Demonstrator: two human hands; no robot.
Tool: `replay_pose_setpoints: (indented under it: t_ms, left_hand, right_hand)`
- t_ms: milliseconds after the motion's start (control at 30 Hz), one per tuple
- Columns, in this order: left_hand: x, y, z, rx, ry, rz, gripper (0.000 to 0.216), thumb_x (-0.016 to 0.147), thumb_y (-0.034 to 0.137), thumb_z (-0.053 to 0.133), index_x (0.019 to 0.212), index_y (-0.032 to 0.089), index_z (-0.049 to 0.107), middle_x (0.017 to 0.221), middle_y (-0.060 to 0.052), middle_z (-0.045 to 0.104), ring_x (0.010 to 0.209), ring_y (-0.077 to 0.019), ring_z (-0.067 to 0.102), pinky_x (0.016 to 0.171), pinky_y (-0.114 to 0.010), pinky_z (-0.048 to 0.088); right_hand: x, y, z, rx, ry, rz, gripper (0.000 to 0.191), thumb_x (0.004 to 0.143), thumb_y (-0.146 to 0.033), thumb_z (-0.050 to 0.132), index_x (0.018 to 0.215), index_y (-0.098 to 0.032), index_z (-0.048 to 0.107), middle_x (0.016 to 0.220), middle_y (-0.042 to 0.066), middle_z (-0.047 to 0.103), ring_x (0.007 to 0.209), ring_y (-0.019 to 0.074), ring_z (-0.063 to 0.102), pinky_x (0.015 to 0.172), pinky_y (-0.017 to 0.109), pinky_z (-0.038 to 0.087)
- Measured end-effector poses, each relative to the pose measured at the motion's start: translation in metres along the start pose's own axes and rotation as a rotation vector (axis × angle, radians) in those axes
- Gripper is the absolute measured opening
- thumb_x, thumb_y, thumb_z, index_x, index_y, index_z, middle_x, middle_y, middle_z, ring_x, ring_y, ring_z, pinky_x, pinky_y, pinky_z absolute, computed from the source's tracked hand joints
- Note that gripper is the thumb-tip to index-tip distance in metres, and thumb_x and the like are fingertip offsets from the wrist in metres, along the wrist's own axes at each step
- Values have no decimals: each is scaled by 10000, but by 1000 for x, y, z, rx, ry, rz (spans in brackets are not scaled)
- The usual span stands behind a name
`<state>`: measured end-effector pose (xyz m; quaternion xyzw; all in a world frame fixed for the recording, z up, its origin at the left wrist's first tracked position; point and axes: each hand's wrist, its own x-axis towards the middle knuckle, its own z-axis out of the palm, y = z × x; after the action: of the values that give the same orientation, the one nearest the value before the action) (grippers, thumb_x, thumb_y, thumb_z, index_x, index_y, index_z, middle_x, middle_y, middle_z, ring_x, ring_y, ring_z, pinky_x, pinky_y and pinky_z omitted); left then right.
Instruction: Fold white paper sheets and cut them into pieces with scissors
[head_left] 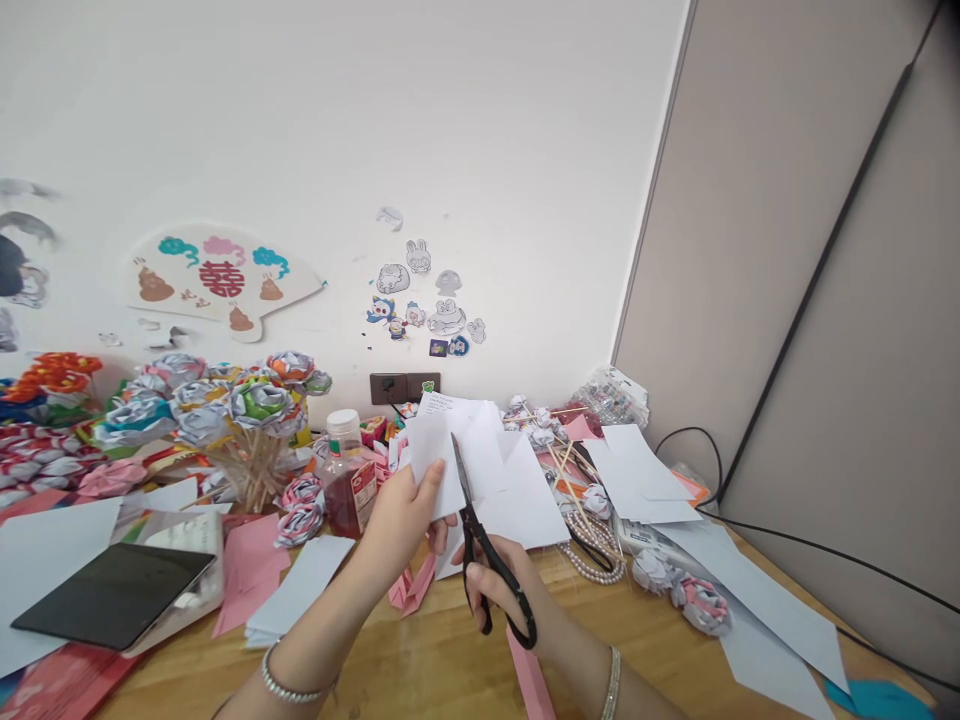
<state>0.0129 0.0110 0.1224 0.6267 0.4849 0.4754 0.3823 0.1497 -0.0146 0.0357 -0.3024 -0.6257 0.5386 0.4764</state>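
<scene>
My left hand [409, 500] pinches a folded white sheet of paper [436, 450], thumb on the near face and fingers behind. In my right hand [499, 580] are black-handled scissors [487, 555], my fingers and thumb through the loops. Their blades point up and away, beside the right edge of the held paper; whether they touch it I cannot tell. Behind the hands lie more white sheets [517, 490], some with cut or folded edges. Pink paper strips [414, 588] rest on the wooden table [405, 660] below my left hand.
Paper roses on sticks [255, 410] stand at the left, beside a bottle of reddish liquid [349, 485]. A black tablet [116, 592] lies front left. Pearl strings [600, 560], paper flowers [701, 600] and white sheets [637, 475] cover the right. A black cable [825, 555] runs along the right wall.
</scene>
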Motion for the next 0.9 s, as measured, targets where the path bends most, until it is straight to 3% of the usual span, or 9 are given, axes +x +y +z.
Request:
replay_pose_setpoints:
  t_ms: [167,533,900]
  left_hand:
    - [1,-4,4,5,-38,-23,351,813,370,357,510,205,421,355,25,521,228,-123,459,295,-223,313]
    - [3,-8,5,-25,-31,-15,307,811,364,364,556,204,422,349,41,525,220,-110,446,303,-212,315]
    - [7,-14,5,-65,-64,-25,317,825,357,364,570,184,439,375,35,543,223,-92,451,291,-192,296]
  right_hand:
    - [0,-1,0,8,-4,1,407,740,-542,540,810,-143,500,489,-63,436,358,55,398,352,169,336]
    - [2,12,4,-50,158,113,431,681,-574,579,708,-158,467,418,-87,421,278,42,368,267,140,286]
    - [1,12,6,-37,168,135,418,681,-559,585,702,-159,465,414,-85,433,273,51,389,257,143,285]
